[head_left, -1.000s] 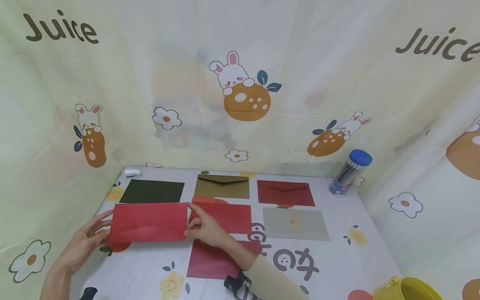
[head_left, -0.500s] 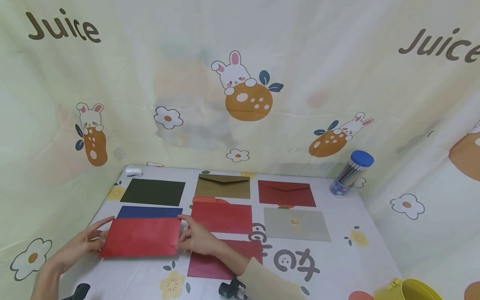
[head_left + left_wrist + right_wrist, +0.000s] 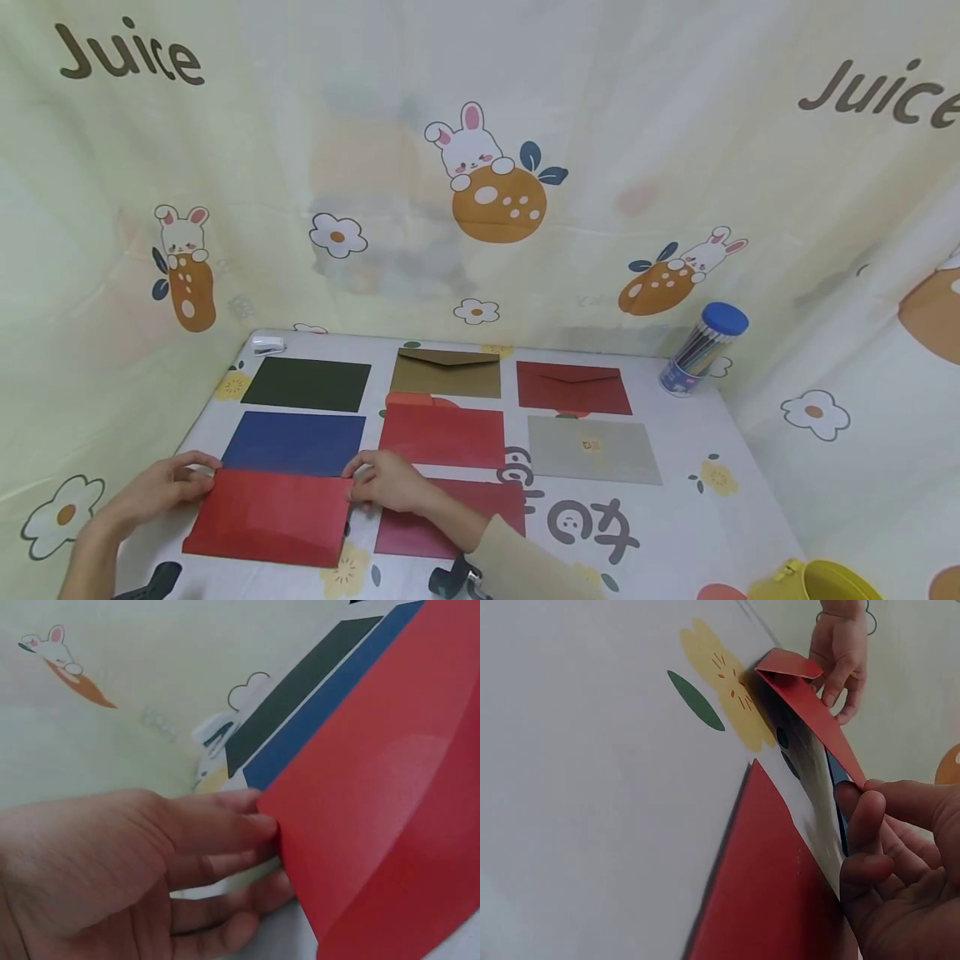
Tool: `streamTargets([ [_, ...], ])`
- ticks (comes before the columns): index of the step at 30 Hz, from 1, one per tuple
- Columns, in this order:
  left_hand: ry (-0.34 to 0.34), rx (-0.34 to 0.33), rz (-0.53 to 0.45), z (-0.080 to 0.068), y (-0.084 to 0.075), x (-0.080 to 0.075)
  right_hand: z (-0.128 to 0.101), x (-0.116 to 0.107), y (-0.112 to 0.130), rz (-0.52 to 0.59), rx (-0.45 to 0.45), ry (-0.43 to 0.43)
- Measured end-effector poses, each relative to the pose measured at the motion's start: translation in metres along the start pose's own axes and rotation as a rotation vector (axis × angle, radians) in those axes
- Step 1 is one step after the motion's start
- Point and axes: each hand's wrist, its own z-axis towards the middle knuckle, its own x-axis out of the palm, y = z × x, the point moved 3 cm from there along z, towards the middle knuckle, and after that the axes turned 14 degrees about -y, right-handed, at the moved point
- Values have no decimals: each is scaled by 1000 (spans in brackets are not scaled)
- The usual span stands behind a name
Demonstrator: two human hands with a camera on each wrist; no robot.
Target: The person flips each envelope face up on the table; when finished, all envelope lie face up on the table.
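A red envelope (image 3: pixel 266 518) is pinched at its left edge by my left hand (image 3: pixel 153 493) and at its upper right corner by my right hand (image 3: pixel 393 485). It lies over the tabletop at the front left, just below a blue envelope (image 3: pixel 296 442), whose front edge it reaches. Seen from the left wrist, thumb and fingers of the left hand (image 3: pixel 172 859) hold the corner. In the right wrist view the right hand (image 3: pixel 904 862) grips the near corner, and the envelope's front part is raised off the table. A crimson envelope (image 3: pixel 412 533) lies partly beneath the right forearm.
Behind are dark green (image 3: pixel 306 384), gold (image 3: pixel 446 379) and dark red (image 3: pixel 573 392) envelopes. Another red envelope (image 3: pixel 442 437) and a grey one (image 3: pixel 594 454) lie mid-table. A white stapler (image 3: pixel 267 344), a jar of pencils (image 3: pixel 697 350) and a yellow bucket (image 3: pixel 825 581) stand around the edges.
Both hands have brought the red envelope down toward the front of the table and lowered it. The blue envelope, earlier covered, now shows almost whole behind it.
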Motion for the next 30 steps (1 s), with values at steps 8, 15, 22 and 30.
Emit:
streamTargets([
  [8,-2,-10,99,-2,-9,-2,0,3,5,-136,-22,7],
  [15,7,-30,113,-3,-13,-3,2,0,12,-308,-54,5],
  [22,10,-28,146,-1,-14,-3,4,0,15,-446,-77,56],
  [30,19,-26,181,3,-13,-5,7,-2,18,-440,-55,66],
])
